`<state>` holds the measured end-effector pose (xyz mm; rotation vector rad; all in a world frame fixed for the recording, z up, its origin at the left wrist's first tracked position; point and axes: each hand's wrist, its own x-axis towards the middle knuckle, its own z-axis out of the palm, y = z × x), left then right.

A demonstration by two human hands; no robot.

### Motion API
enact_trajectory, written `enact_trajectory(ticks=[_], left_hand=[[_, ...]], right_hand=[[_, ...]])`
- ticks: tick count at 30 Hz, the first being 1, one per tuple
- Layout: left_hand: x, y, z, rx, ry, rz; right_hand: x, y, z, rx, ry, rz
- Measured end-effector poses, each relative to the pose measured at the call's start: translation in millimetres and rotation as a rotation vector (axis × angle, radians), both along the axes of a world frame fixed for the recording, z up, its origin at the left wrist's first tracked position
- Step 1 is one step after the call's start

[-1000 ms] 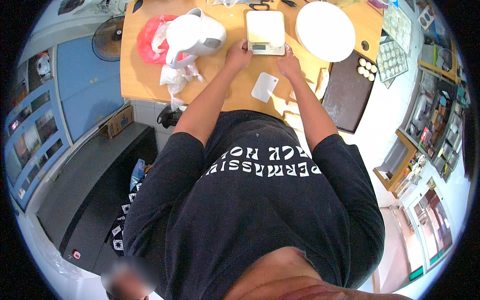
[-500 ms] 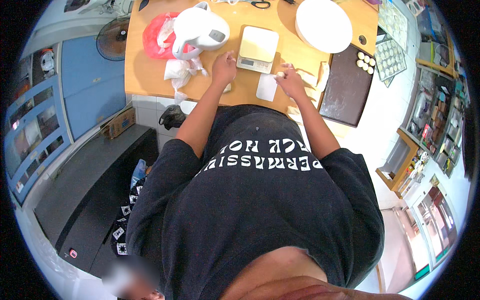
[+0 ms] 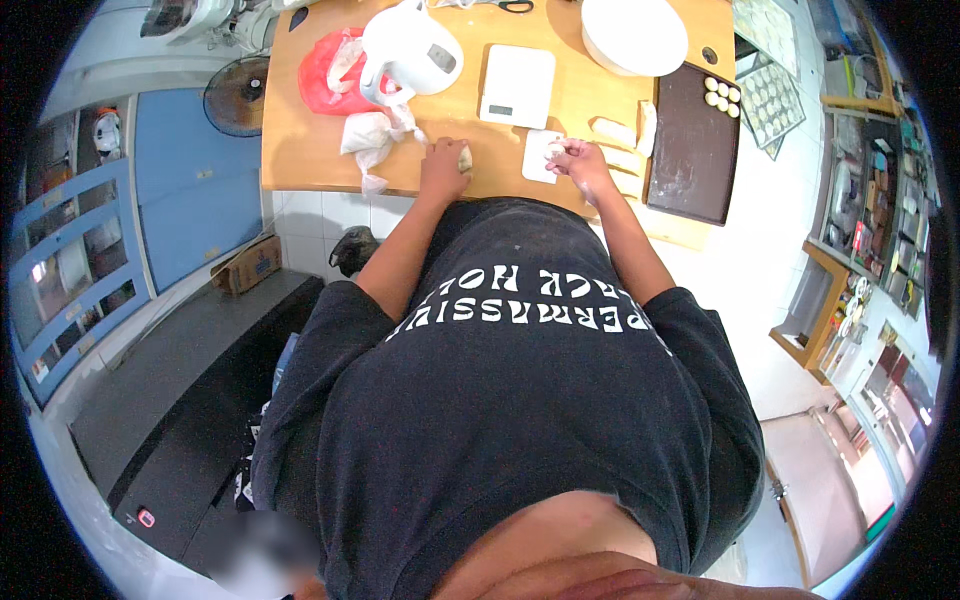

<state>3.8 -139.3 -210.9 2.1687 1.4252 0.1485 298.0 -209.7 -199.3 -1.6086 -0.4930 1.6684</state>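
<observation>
My left hand (image 3: 445,170) is down on the table near its front edge, fingers curled around a pale piece of dough (image 3: 465,158) whose right side shows. Between the fingertips of my right hand (image 3: 584,168) is a small whitish lump of dough (image 3: 554,152). It is over a flat white rectangular piece (image 3: 538,167) on the table. Just beyond that stands a white kitchen scale (image 3: 517,82) with nothing on its top. Several pale dough rolls (image 3: 615,131) lie to the right of my right hand.
A dark baking tray (image 3: 690,160) at the right carries several round dough balls (image 3: 722,97) in its far corner. A white bowl (image 3: 635,35) stands at the back right. A white electric kettle (image 3: 425,55), a red plastic bag (image 3: 325,80) and a clear bag of white stuff (image 3: 368,140) sit at the left.
My left hand has come back from beside the scale to the dough near the table's front edge. My right hand, still pinching its lump, has moved nearer over the white rectangle.
</observation>
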Motion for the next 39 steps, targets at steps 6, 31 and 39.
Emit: enact_trajectory(ticks=[6, 31, 39], left_hand=[[-13.1, 0.3, -16.3, 0.046, 0.041, -0.087], [-72.1, 51.7, -11.7, -0.058, -0.254, -0.213], [-71.2, 68.5, 3.4, -0.14, -0.009, -0.406]], right_hand=[[-18.0, -8.8, -24.0, 0.068, -0.132, -0.127], [-89.3, -81.1, -62.3, 0.032, -0.686, -0.184], [-142.0, -104.3, -13.3, -0.113, -0.882, -0.123]])
